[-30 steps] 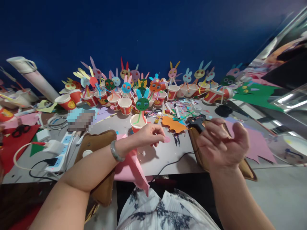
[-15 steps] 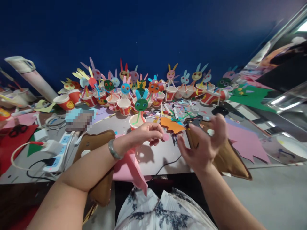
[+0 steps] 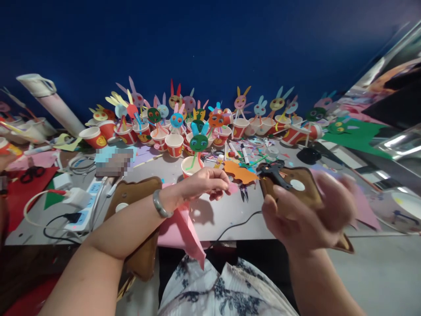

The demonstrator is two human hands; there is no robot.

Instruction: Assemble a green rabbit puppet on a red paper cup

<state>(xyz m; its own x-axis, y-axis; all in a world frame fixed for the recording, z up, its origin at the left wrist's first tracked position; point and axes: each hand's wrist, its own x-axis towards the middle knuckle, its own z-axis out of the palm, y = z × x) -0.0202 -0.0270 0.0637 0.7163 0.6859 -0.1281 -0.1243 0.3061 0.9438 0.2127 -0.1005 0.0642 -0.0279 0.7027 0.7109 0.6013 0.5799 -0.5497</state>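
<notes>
My left hand [image 3: 210,183] is closed in a pinch on a small pink paper piece [image 3: 233,188] above the table. Just behind that hand stands a paper cup [image 3: 188,166] with a green paper bunny [image 3: 199,142] on straw legs. My right hand [image 3: 305,215] is raised at the right, smeared by motion, its fingers apart and nothing visible in them. Beyond it a black glue gun [image 3: 276,174] lies by a brown cushion [image 3: 304,177]. Between my hands are orange paper [image 3: 240,172] and dark-bladed scissors [image 3: 244,193]. Folded pink paper [image 3: 180,232] hangs over the front edge below my left forearm.
Several paper cups with bunny figures line the blue wall [image 3: 210,39]. At left are a power strip [image 3: 88,206], cables, red paper [image 3: 29,193] and black scissors [image 3: 33,173]. A white flask-like cylinder [image 3: 54,103] leans there. A black cable [image 3: 237,223] crosses the front.
My right hand has moved right and nearer to me, away from the glue gun and scissors. My left hand keeps its pinch on the pink paper piece. The view has shifted slightly.
</notes>
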